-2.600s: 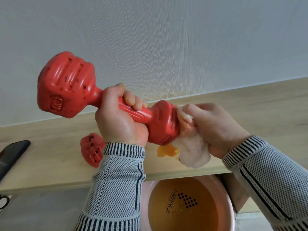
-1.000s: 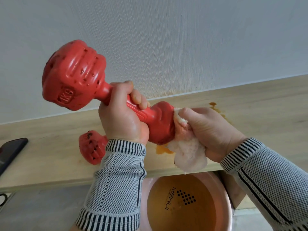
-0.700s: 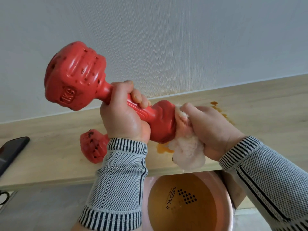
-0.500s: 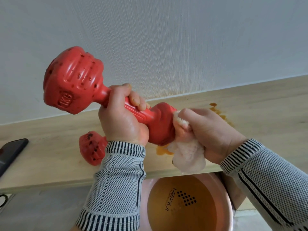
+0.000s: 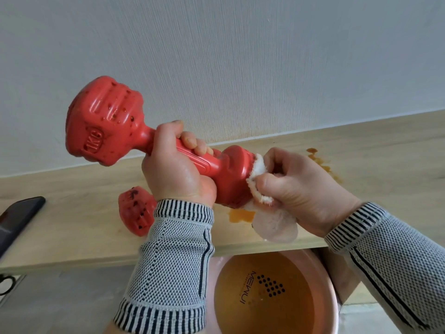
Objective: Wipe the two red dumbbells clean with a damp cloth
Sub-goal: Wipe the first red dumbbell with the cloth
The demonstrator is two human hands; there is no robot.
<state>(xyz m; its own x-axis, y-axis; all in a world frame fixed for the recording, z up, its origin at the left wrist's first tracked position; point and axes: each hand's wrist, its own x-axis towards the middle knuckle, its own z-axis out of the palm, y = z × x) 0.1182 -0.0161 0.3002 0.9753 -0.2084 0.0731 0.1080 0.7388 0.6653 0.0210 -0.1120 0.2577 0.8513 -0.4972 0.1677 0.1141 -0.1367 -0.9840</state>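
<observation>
My left hand [image 5: 177,175] grips the handle of a red 1 kg dumbbell [image 5: 106,122], held tilted in the air above the wooden shelf. Its upper left head is speckled with dark spots. My right hand [image 5: 298,186] presses a white damp cloth [image 5: 269,222] against the lower right head of that dumbbell. The second red dumbbell [image 5: 136,216] lies on the shelf, spotted with dirt and mostly hidden behind my left wrist.
The light wooden shelf [image 5: 72,213] runs along a white wall and carries orange stains [image 5: 240,215] under the cloth and more at the right. A pink basin [image 5: 327,276] of orange-tinted water sits below. A dark phone [image 5: 16,219] lies at the left edge.
The dumbbell has turned and tilted slightly in my left hand, and the cloth in my right hand has rubbed around its lower right head. The second dumbbell has stayed in place.
</observation>
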